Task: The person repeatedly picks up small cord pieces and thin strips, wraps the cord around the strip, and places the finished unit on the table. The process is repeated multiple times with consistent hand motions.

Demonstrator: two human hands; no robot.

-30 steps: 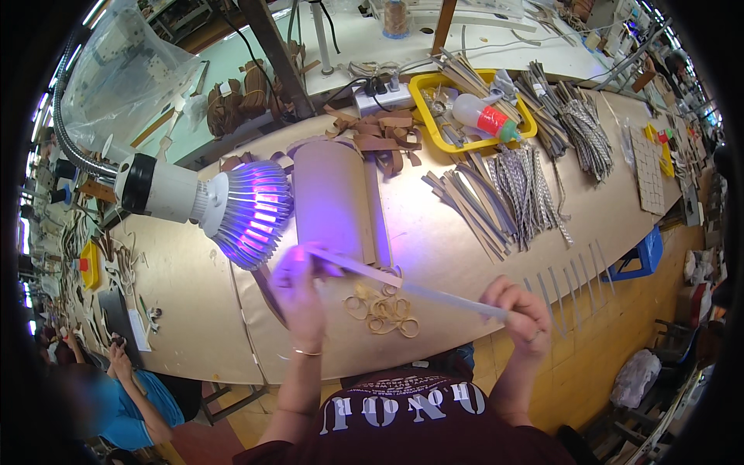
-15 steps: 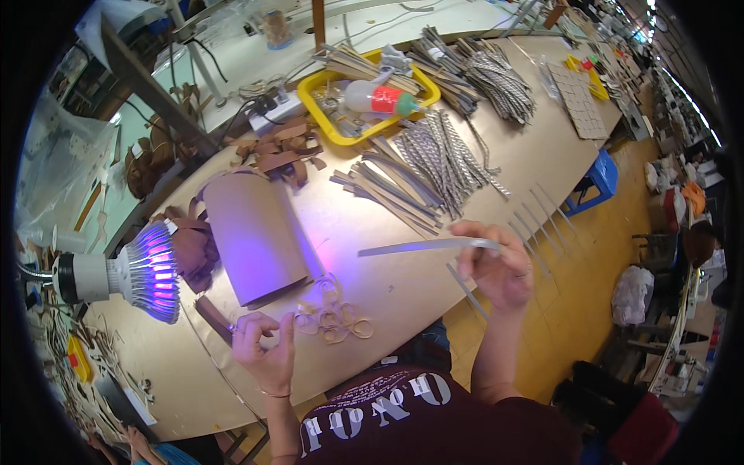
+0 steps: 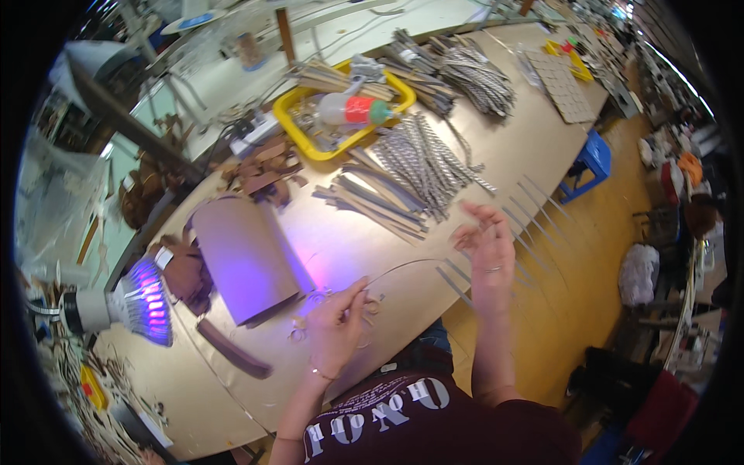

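My left hand (image 3: pixel 335 329) pinches one end of a thin strip (image 3: pixel 407 263) between thumb and fingertips. The strip arches to the right, and its far end reaches close to my right hand (image 3: pixel 490 246). That hand is raised with its fingers apart, slightly blurred, and does not appear to grip the strip. Below and beside my left hand lie several pale rings (image 3: pixel 297 329), partly covered by it. A brown curved sheet (image 3: pixel 242 260) rests on the table to the left, lit purple. Several narrow strips (image 3: pixel 527 229) stick out over the table's front edge, right of my right hand.
A lamp (image 3: pixel 143 301) glows purple at the left. A yellow tray (image 3: pixel 316 153) holds a bottle (image 3: pixel 349 110). Bundles of flat strips (image 3: pixel 372 203) and braided strips (image 3: pixel 422 167) lie mid-table. A brown strip (image 3: pixel 232 350) is near my left arm. A blue stool (image 3: pixel 590 164) stands beyond the edge.
My left hand has moved right and up and now pinches the strip's end. My right hand, which held the strip before, has its fingers spread. The view has shifted slightly.
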